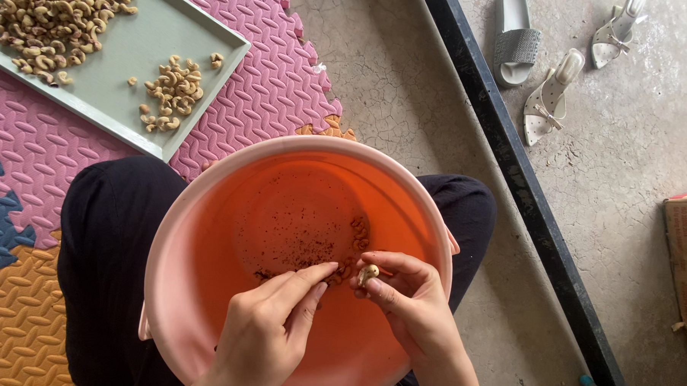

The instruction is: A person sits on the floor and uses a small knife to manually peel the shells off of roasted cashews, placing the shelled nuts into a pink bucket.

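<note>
Right hand [401, 290] pinches a pale cashew nut [368, 274] between closed fingertips over the pink basin [206, 196]; left hand [270, 320], fingers together, grips nothing visible, touching brown nuts [355, 243] inside

A tray [147, 49] is lying on the foam mat [271, 76]; sandals [548, 97] are sitting on the concrete floor [634, 150].

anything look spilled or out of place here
One cashew lies on the pink foam mat, just off the corner of the grey-green tray where the rest are piled. Brown skin flakes dust the bottom of the orange basin. Nothing else stands out.
</note>
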